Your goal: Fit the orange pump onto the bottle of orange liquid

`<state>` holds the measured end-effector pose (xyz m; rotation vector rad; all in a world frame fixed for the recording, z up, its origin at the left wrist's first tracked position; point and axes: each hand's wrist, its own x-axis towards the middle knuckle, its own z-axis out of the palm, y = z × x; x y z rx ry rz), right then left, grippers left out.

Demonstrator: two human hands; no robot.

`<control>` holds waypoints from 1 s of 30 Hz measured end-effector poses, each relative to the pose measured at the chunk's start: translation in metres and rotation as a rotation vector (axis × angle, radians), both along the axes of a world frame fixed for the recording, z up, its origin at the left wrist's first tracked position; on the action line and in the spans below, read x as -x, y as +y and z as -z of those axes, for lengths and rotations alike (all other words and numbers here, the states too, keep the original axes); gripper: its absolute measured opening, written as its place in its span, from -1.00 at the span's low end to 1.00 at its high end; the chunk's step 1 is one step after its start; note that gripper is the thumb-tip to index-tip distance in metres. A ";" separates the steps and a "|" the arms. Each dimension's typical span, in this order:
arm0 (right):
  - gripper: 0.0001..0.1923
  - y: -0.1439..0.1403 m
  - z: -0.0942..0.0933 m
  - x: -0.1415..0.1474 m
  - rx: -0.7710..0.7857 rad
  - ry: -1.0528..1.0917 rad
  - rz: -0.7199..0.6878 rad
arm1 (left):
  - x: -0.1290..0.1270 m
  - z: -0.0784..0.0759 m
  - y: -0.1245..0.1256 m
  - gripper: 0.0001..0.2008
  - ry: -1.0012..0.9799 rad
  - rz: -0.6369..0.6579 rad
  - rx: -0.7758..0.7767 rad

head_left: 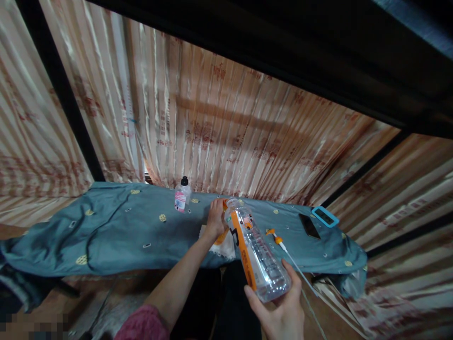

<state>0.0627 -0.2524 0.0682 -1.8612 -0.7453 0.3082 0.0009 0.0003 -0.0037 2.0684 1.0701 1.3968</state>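
Note:
A large clear plastic bottle with an orange label is held tilted in front of me, its neck pointing up and away. My right hand grips the bottle by its base, thumb on one side and fingers on the other. My left hand is closed beside the bottle's neck, with an orange piece at its fingertips; its exact kind is hard to make out. Below the left hand a white packet with some orange on it lies at the cloth's front edge. An orange-and-white nozzle piece with a long thin tube lies right of the bottle.
A blue-green patterned cloth covers the narrow surface. A small clear bottle with a black cap stands at the back. To the right lie a dark phone and a blue-framed device. Curtains and dark metal bars enclose the space.

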 end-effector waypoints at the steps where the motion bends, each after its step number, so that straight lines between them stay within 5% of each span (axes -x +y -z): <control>1: 0.09 0.000 -0.001 0.000 -0.007 0.009 -0.003 | 0.000 0.000 0.000 -0.63 0.003 0.010 -0.008; 30: 0.07 0.000 0.006 -0.001 -0.037 -0.005 -0.012 | 0.000 0.001 -0.002 -0.64 -0.015 0.009 -0.019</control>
